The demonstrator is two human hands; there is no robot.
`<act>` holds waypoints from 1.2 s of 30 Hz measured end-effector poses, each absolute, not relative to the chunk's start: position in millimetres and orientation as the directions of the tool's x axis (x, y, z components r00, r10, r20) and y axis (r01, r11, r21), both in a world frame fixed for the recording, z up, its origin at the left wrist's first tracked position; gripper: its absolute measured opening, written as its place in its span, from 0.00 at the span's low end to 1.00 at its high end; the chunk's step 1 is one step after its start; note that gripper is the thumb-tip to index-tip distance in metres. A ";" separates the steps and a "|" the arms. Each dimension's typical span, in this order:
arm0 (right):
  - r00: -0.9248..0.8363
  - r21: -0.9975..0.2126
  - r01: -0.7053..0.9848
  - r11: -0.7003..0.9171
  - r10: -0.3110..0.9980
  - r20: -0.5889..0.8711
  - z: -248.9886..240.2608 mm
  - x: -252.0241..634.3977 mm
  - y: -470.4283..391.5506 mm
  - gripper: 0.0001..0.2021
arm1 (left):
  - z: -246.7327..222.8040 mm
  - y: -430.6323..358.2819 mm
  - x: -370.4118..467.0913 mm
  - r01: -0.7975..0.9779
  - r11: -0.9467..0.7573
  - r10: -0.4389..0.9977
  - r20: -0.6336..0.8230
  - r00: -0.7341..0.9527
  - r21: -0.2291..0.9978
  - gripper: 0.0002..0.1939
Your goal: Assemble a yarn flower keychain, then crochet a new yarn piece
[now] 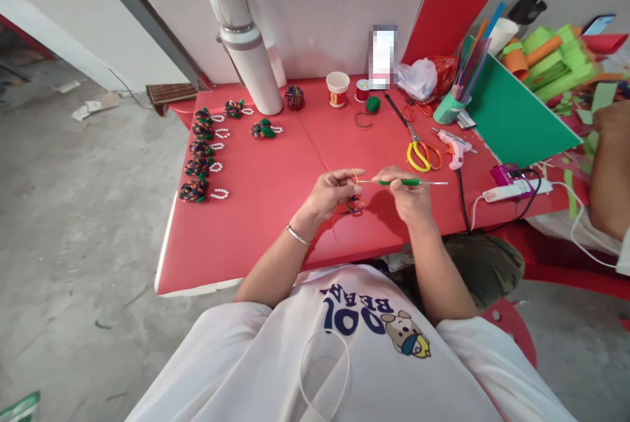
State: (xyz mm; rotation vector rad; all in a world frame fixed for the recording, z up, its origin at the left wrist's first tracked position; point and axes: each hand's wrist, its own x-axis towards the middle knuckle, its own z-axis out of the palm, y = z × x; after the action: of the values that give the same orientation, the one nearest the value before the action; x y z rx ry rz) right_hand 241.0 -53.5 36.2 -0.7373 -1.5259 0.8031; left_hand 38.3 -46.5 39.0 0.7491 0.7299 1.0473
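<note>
My left hand (331,195) pinches a small multicoloured crocheted piece (354,205), which hangs below its fingertips. My right hand (409,197) is closed on a crochet hook (404,182) with a green grip; its left tip meets the yarn at my left fingers. A thin strand of yarn (313,141) runs from there up to a dark multicoloured yarn ball (294,98) at the back of the red table (246,232). Several finished multicoloured pieces with green parts and white bead loops, one of them at the front left (193,190), lie on the table's left side.
At the back stand a white flask (256,67), a paper cup (337,90) and a phone (383,58). To the right lie scissors (418,155), a pink glue gun (457,149) and a power strip (516,190). Another person's arm (610,172) shows at the right edge.
</note>
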 end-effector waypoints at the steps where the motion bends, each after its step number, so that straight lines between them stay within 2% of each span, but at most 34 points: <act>1: -0.084 -0.816 0.038 0.577 0.815 0.573 31.5 234.3 -55.3 0.09 | 38.4 -46.7 39.1 -0.474 0.302 0.933 -0.154 0.325 0.827 0.25; 5: -0.096 -0.713 0.257 0.652 0.751 0.653 24.3 214.7 -62.5 0.09 | 36.8 -47.3 41.3 -0.448 0.293 0.927 -0.136 0.350 0.844 0.23; 10: -0.036 -0.698 0.296 0.651 0.738 0.674 28.5 212.2 -63.3 0.13 | 41.3 -47.5 41.7 -0.493 0.304 0.943 -0.184 0.276 0.816 0.28; 14: -0.048 -0.676 0.359 0.643 0.736 0.675 29.6 213.2 -65.0 0.14 | 44.0 -46.8 42.6 -0.512 0.271 0.959 -0.183 0.217 0.815 0.26; 16: -0.072 -0.612 0.438 0.658 0.704 0.706 28.5 211.8 -68.1 0.12 | 42.9 -46.5 43.7 -0.519 0.249 0.967 -0.180 0.181 0.818 0.25; 19: -0.116 -0.437 0.589 0.680 0.606 0.787 23.9 207.6 -73.8 0.08 | 40.6 -46.5 44.9 -0.536 0.243 0.970 -0.190 0.153 0.808 0.25; 22: -0.114 -0.356 0.648 0.674 0.548 0.829 19.1 204.9 -76.0 0.09 | 40.4 -46.7 43.5 -0.548 0.296 0.953 -0.204 0.223 0.782 0.25; 25: -0.133 -0.425 0.587 0.689 0.600 0.789 21.5 210.0 -71.1 0.10 | 42.4 -46.3 39.6 -0.539 0.339 0.932 -0.195 0.306 0.771 0.24; 28: -0.198 -0.531 0.426 0.733 0.648 0.736 33.5 224.1 -61.0 0.14 | 45.0 -45.7 35.9 -0.519 0.353 0.926 -0.213 0.311 0.779 0.22; 30: -0.230 -0.590 0.339 0.733 0.673 0.704 44.0 236.2 -54.7 0.12 | 46.7 -45.7 34.4 -0.503 0.364 0.923 -0.232 0.306 0.784 0.21; 36: -0.203 -0.745 0.241 0.622 0.783 0.588 58.8 259.2 -47.9 0.09 | 50.3 -46.6 35.0 -0.468 0.385 0.915 -0.264 0.305 0.795 0.18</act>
State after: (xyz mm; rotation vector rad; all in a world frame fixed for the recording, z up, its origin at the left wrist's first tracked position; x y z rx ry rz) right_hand 259.2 -47.9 58.8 -0.8372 -1.7489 0.6175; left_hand 35.0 -46.6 50.3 0.6689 0.7996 1.0121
